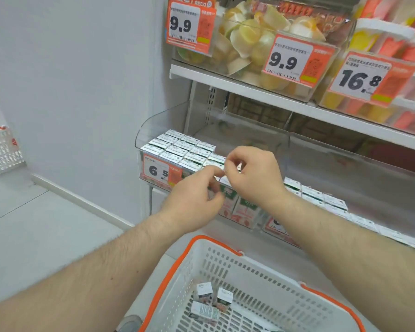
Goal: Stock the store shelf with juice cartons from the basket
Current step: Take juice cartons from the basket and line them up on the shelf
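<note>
Rows of small white-topped juice cartons point(185, 149) fill a clear shelf tray point(144, 130) at mid height. Both of my hands meet at the front row of this tray. My left hand point(192, 200) curls its fingers round the side of a juice carton point(228, 190) with a green and red label. My right hand point(254, 173) pinches the top edge of the same carton. Below, a white basket point(256, 271) with an orange rim holds three loose cartons point(204, 289) near its left wall.
A 6.5 price tag point(157, 170) hangs on the tray front. More cartons point(321, 197) line the shelf to the right. The upper shelf point(249, 92) carries clear bins of fruit cups with 9.9 and 16.8 tags. A white wall point(82, 92) and floor lie left.
</note>
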`<action>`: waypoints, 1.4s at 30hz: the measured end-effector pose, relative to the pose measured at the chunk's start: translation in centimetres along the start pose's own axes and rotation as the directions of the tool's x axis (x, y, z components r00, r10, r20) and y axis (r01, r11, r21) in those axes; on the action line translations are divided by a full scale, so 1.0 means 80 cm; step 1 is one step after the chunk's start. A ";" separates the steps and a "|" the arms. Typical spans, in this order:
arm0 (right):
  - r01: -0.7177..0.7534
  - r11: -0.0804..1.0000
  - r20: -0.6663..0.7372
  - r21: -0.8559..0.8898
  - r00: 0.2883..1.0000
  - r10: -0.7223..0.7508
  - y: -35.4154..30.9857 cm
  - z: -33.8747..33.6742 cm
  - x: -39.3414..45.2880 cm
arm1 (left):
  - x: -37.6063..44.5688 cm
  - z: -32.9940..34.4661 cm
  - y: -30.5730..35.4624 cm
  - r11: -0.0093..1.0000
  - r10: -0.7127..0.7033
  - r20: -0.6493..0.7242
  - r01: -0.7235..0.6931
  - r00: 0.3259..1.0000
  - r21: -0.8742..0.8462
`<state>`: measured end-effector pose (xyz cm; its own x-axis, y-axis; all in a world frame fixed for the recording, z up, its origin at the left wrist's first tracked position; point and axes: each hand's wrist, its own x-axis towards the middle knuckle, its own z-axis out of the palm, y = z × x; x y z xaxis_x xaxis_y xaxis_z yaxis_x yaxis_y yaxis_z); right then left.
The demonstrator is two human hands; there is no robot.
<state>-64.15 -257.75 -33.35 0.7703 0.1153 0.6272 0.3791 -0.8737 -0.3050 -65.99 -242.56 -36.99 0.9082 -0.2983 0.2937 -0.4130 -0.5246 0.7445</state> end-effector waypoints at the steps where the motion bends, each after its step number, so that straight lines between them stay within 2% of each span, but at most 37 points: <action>1: 0.028 1.000 -0.017 -0.002 0.999 -0.028 0.001 0.000 -0.016 | -0.006 0.005 0.000 1.000 0.006 0.030 -0.006 1.000 -0.001; 5: 0.068 0.997 -0.098 0.031 0.993 -0.065 0.009 -0.003 -0.067 | -0.024 0.029 -0.008 1.000 -0.011 0.164 0.009 0.986 0.017; 9: 0.048 0.997 -0.057 0.061 0.997 -0.044 0.019 0.005 -0.121 | -0.040 0.059 -0.016 0.992 -0.042 0.368 -0.004 0.929 0.123; 12: -0.084 0.992 0.025 0.093 0.996 0.082 0.035 0.019 -0.162 | -0.048 0.084 -0.026 0.977 -0.076 0.473 -0.029 0.878 0.211; 15: -0.277 0.960 0.184 0.047 0.947 0.264 0.053 0.034 -0.197 | -0.049 0.104 -0.040 0.949 -0.153 0.553 -0.034 0.819 0.313; 18: -0.394 0.917 0.396 -0.066 0.833 0.387 0.079 0.055 -0.232 | -0.053 0.127 -0.065 0.911 -0.248 0.571 -0.012 0.783 0.412; 19: -0.423 0.897 0.484 -0.128 0.763 0.428 0.089 0.063 -0.244 | -0.060 0.139 -0.079 0.900 -0.296 0.565 0.026 0.770 0.436; 21: -0.447 0.857 0.673 -0.256 0.554 0.490 0.107 0.078 -0.271 | -0.081 0.168 -0.112 0.881 -0.402 0.550 0.144 0.733 0.451; 22: -0.456 0.839 0.739 -0.297 0.446 0.505 0.116 0.086 -0.286 | -0.094 0.184 -0.129 0.873 -0.446 0.544 0.212 0.711 0.439; 23: -0.470 0.822 0.775 -0.322 0.368 0.514 0.124 0.093 -0.301 | -0.106 0.200 -0.145 0.861 -0.484 0.541 0.265 0.688 0.433; 25: -0.509 0.788 0.787 -0.346 0.300 0.539 0.141 0.109 -0.325 | -0.124 0.229 -0.169 0.832 -0.543 0.536 0.329 0.646 0.446; 27: -0.557 0.754 0.781 -0.349 0.272 0.562 0.157 0.126 -0.340 | -0.136 0.254 -0.190 0.797 -0.601 0.523 0.399 0.604 0.454; 29: -0.578 0.745 0.793 -0.333 0.255 0.553 0.170 0.144 -0.350 | -0.140 0.272 -0.207 0.768 -0.632 0.496 0.395 0.595 0.505; 32: -0.586 0.748 0.813 -0.311 0.243 0.528 0.186 0.173 -0.361 | -0.143 0.299 -0.230 0.721 -0.624 0.484 0.214 0.614 0.659; 34: -0.587 0.754 0.810 -0.294 0.265 0.523 0.195 0.192 -0.366 | -0.148 0.316 -0.242 0.695 -0.619 0.494 0.133 0.611 0.707; 38: -0.459 0.823 0.809 -0.334 0.310 0.500 0.208 0.224 -0.373 | -0.160 0.341 -0.267 0.705 -0.618 0.514 0.130 0.595 0.697; 40: -0.357 0.852 0.809 -0.384 0.316 0.497 0.213 0.235 -0.375 | -0.161 0.345 -0.278 0.717 -0.606 0.502 0.152 0.617 0.680; 42: -0.325 0.855 0.799 -0.404 0.330 0.503 0.213 0.243 -0.379 | -0.160 0.347 -0.289 0.721 -0.599 0.486 0.164 0.636 0.673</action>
<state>-71.08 -266.95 -71.47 0.8545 -0.0236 -0.5190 -0.1331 -0.9756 -0.1748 -69.97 -248.77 -74.64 0.7923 -0.2630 -0.5505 -0.1943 -0.9641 0.1811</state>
